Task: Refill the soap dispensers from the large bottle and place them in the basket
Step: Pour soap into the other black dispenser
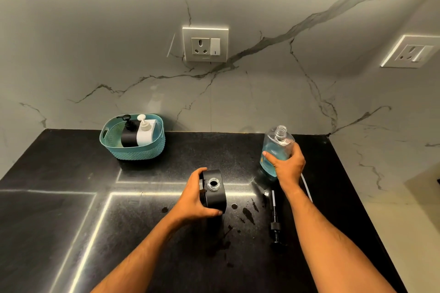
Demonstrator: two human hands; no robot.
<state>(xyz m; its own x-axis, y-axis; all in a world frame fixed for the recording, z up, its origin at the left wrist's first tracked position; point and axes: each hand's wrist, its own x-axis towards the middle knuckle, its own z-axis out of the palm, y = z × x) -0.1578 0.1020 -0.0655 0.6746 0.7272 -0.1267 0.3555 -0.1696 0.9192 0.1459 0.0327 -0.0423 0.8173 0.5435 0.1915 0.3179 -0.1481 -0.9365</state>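
Two dispensers (138, 134) already stood in the basket (108, 143). One black dispenser (215, 189) sat uncapped on the counter (71, 173), gripped by the left hand (192, 200); the right hand (287, 164) clasped the bottle (276, 143), pouring not begun.

- We're looking from a single head-worn camera, forward and down across the black countertop (71, 185).
- It faces the marble wall (262, 7) behind, wide-angle, edges bending.
- We sit close: both forearms reach in from the bottom edge.
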